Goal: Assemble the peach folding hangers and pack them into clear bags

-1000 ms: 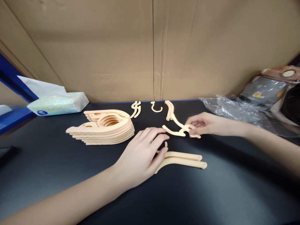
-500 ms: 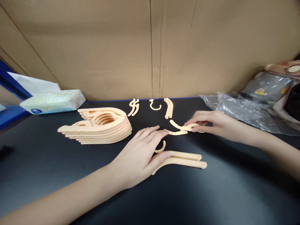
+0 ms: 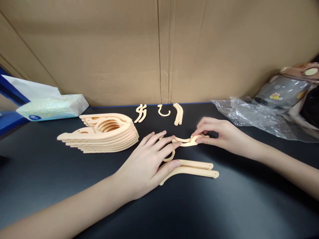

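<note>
My left hand lies flat on the black table, fingers spread over a small peach plastic hook and the near end of two long peach hanger arms. Its fingertips touch a curved peach hanger piece. My right hand pinches the other end of that curved piece between thumb and fingers. A stack of several folded peach hangers rests to the left.
Loose peach parts lie near the cardboard wall: a small clip pair, a hook and two curved arms. A tissue pack sits at far left. Crumpled clear plastic and a grey bottle lie at right.
My right hand has drawn the curved piece leftward and nearer, away from the far arms. My left fingers now reach it and cover the small hook more.
</note>
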`<state>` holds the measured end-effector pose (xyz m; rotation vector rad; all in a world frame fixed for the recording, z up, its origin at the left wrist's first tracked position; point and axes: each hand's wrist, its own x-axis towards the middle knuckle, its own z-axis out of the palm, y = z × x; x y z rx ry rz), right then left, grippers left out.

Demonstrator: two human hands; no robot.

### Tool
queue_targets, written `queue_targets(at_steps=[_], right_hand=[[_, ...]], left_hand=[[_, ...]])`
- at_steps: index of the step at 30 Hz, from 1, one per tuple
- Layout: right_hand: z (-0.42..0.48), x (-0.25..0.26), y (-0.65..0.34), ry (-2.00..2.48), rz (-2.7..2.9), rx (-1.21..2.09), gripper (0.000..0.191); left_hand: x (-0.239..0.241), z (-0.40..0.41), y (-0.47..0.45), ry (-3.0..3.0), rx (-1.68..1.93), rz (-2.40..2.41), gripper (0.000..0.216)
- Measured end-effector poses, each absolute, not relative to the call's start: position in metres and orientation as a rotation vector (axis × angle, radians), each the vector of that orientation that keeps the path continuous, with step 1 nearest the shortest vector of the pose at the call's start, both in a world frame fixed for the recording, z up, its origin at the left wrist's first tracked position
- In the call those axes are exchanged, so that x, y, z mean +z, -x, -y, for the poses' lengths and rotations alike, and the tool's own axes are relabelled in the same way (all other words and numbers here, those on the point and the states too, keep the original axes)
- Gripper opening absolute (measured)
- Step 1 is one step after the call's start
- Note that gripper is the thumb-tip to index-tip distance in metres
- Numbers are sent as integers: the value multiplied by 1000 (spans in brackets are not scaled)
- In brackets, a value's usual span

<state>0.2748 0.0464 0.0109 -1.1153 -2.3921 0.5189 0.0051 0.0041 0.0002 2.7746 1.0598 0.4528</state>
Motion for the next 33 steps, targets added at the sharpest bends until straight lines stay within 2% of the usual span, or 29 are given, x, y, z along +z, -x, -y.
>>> queue_targets(at_steps=[3, 10, 21, 28, 33], right_hand=[[-46, 10, -275, 1123, 2384, 421, 20], [-46, 10, -275, 1138, 2336, 585, 20], [-48, 10, -277, 1109, 2360, 577, 21], [-45, 17, -280, 1131, 2355, 420, 24], [-39, 24, -279, 1078, 2377, 328, 21]], left_hand=[[0, -5, -5, -2768, 475, -1062, 45], [-1, -6, -3, -2743, 478, -1064, 45], [-5, -6, -1, -2766, 515, -1099, 46], [4, -1, -3, -2749, 768, -1133, 35], [4, 0, -2, -2688, 762, -1202, 37]])
